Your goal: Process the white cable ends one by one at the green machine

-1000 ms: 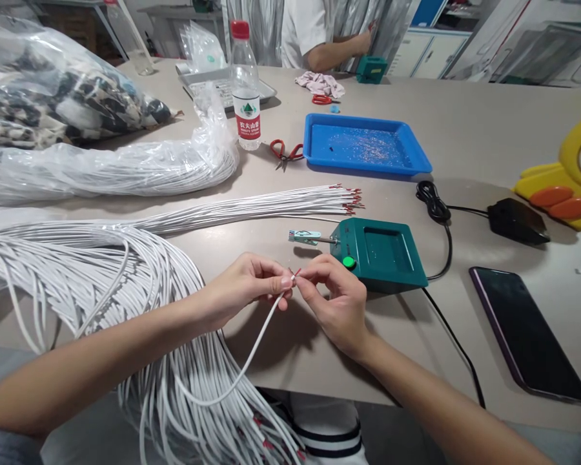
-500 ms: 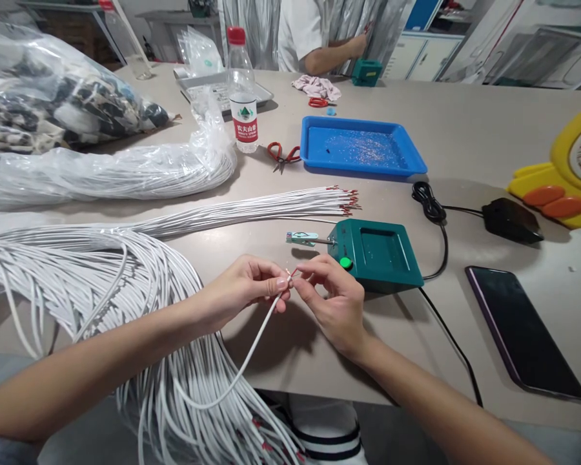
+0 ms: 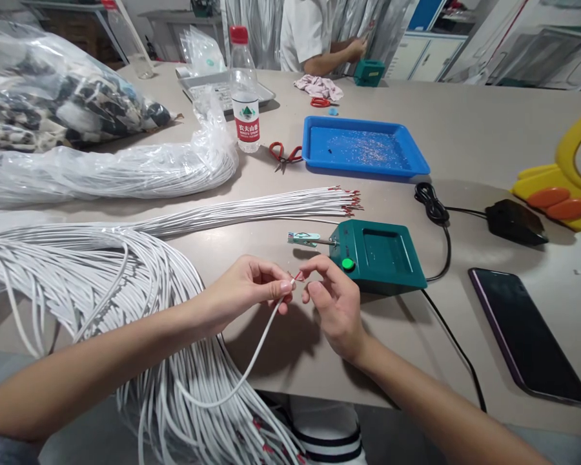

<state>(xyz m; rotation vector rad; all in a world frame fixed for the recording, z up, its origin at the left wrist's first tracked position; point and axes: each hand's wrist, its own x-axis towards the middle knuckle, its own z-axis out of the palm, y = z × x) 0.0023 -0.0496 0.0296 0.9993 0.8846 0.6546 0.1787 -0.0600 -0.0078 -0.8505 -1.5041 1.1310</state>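
Near the table's front, my left hand point(image 3: 264, 284) pinches a white cable point(image 3: 261, 341) close to its end between thumb and fingers. Thin red and pale wire strands stick out past the fingertips. My right hand point(image 3: 334, 303) is just to the right of that end, thumb and index finger apart; the index fingertip is at the strands, and whether it touches them I cannot tell. Behind my right hand stands a green machine point(image 3: 380, 258) with a green button and a thin rod pointing left. Beneath my left forearm, a large bundle of white cables point(image 3: 174, 381) hangs over the table edge.
A row of cables with red ends point(image 3: 271, 208) lies behind my hands. Farther back are red-handled scissors point(image 3: 283, 157), a blue tray point(image 3: 365, 147) with scraps, and a water bottle point(image 3: 245, 113). At right lie a phone point(image 3: 527, 329) and black cord point(image 3: 430, 201). Another person point(image 3: 314, 39) sits opposite.
My right thumb and index finger have parted and drawn slightly away from the cable end. My left hand keeps its pinch. The whole view has shifted slightly.
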